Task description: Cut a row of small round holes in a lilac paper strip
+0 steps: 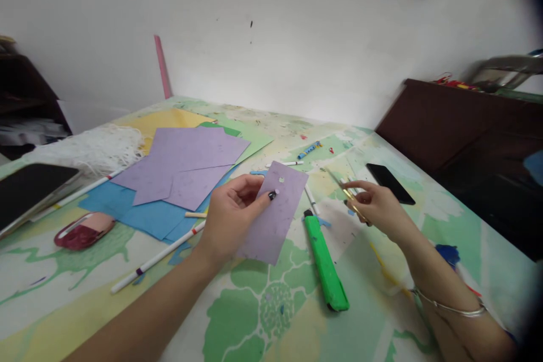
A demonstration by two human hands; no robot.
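Observation:
My left hand (235,212) pinches a light purple paper rectangle (275,226) between thumb and fingers, tilted above the table. Near its top is a small cut hole (281,180), and a tiny pale bit sits beside my thumbnail. To the right, my right hand (375,206) is closed on slim gold-handled scissors (360,214), their thin tips pointing away to the upper left, apart from the paper. My fingers partly cover the handles. Between my hands lies a green box cutter (324,263) on the patterned tablecloth.
Purple sheets (186,153) lie over blue paper (139,212) at left, near white shredded strands (91,147). White pens (159,257), a red-and-pink pouch (85,231) and a dark tablet-like device (34,192) lie nearby. A black phone (390,183) is beyond my right hand.

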